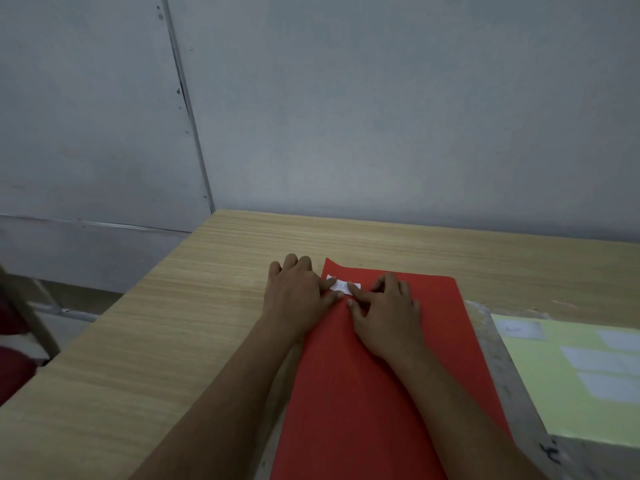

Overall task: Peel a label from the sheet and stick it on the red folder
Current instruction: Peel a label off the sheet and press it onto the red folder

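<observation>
One white label (343,286) lay near the far left corner of the red folder (374,368), long axis across the folder's width. Its writing was too blurred to read. The folder's long axis ran away from the person on the wooden table (173,323). Left hand (298,292) and right hand (388,306) pressed fingertips flat on the label, gripping nothing. One pale green sheet (568,386) to the right showed four labels.

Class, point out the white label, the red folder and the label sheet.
white label (342,286), head view, its exposed middle between the fingertips.
red folder (349,393), head view, bare cover.
label sheet (561,386), head view, pale green backing.
</observation>
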`<state>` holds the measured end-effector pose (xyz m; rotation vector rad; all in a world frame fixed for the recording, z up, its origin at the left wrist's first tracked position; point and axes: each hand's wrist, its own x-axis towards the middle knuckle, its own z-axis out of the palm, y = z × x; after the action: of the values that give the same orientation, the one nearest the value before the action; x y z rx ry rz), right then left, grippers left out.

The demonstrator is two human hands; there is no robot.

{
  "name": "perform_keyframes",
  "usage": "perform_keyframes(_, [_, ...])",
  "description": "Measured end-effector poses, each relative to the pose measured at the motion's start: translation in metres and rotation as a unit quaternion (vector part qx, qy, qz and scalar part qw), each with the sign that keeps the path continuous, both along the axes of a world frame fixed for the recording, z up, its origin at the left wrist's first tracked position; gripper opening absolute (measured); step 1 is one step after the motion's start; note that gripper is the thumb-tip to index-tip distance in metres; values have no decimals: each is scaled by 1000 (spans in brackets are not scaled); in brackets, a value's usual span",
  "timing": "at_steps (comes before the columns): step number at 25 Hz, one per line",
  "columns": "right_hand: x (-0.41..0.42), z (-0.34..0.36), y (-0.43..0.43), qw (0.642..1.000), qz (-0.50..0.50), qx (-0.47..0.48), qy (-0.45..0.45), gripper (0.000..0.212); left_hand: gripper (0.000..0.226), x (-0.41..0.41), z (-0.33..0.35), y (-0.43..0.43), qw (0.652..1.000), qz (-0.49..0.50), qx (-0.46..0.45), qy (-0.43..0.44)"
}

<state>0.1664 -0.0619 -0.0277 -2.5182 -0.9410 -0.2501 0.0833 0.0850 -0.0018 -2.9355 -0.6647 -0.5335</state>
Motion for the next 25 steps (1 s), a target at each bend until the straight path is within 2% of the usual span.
perform_keyframes(4, [1,0,-2,1000,15,12,1,35,51,-1,2,2,999,-45,-13,21])
perform_keyframes(8, [0,-2,-2,1000,4,20,-24,42,55,-4,4,1,999,-9,-27,18])
perform_keyframes(10, [1,-3,-2,1000,8,21,-20,39,54,-4,4,-3,999,1,-37,13])
perform_keyframes(14, [4,-3,-3,999,25,33,2,30,52,-3,4,-10,993,-8,-106,-60])
perform_keyframes(20, [5,-5,-2,997,8,73,-5,38,55,-3,4,-6,994,34,-106,-13])
perform_keyframes(25, [6,-5,-3,998,32,55,1,35,50,-4,2,-3,982,-15,-186,-42])
